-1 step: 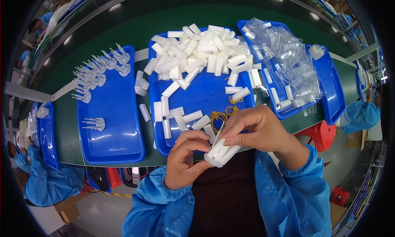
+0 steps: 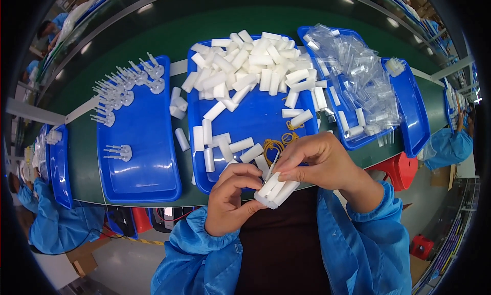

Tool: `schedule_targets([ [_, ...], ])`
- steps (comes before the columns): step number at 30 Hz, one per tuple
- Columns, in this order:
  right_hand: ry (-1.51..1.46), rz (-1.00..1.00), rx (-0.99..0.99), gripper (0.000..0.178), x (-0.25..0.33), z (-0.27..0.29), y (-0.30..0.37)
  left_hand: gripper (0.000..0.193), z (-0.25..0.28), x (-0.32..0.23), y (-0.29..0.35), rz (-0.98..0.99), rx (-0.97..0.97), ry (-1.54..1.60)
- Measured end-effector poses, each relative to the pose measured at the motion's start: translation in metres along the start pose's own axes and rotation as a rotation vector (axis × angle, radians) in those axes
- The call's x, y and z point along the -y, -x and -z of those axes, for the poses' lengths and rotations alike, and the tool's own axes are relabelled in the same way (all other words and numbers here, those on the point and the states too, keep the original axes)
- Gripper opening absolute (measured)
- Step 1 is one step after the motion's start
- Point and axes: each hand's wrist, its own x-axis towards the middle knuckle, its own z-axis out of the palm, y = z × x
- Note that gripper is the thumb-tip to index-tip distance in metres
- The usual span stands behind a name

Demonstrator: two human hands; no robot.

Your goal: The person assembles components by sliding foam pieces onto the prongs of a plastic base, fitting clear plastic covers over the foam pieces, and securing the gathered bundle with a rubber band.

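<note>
In front of my body, near the table's front edge, both hands are closed on a white pronged base fitted with white foam pieces (image 2: 279,189). My left hand (image 2: 225,195) grips its round base end between thumb and fingers. My right hand (image 2: 319,162) pinches the foam at the upper end, and its fingers hide that end. A thin pale prong sticks up between the hands. Behind them, the middle blue tray (image 2: 245,122) holds a heap of white foam blocks (image 2: 255,59). Yellow rubber bands (image 2: 273,145) lie just beyond my right hand.
At left, a blue tray (image 2: 146,185) carries several white pronged bases (image 2: 115,95), with a single base (image 2: 120,152) apart. A right-hand tray holds clear plastic sleeves (image 2: 360,70). Loose foam blocks (image 2: 181,140) lie between trays. A red stool (image 2: 401,167) and co-workers in blue sleeves (image 2: 450,146) are beyond.
</note>
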Motion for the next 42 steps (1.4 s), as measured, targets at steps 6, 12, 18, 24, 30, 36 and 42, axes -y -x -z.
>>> schedule_targets([
  [6,0.019,0.197,0.036,0.011,-0.003,-0.005,-0.018,0.026,0.014,-0.005,0.010,-0.029,-0.066,-0.032],
  [12,0.806,0.355,-0.025,0.022,-0.014,-0.009,-0.061,0.027,0.030,-0.015,0.006,-0.249,-0.237,-0.158],
  [18,1.167,0.297,0.061,0.022,-0.039,-0.030,-0.073,0.026,0.036,-0.011,0.007,-0.344,-0.197,-0.164],
  [24,1.176,0.170,-0.045,0.019,-0.038,-0.013,-0.070,0.023,0.033,-0.010,0.003,-0.302,-0.163,-0.166],
  [30,0.341,-0.120,-0.152,0.015,-0.012,0.008,-0.047,0.017,0.029,-0.009,-0.004,-0.263,-0.005,-0.279],
  [36,-0.353,-0.053,-0.180,0.030,-0.007,0.008,-0.030,0.015,0.016,-0.007,-0.013,-0.244,0.168,-0.339],
  [42,-0.574,-0.133,-0.142,0.043,-0.010,0.003,-0.028,0.015,0.009,-0.007,-0.023,-0.217,0.258,-0.385],
])
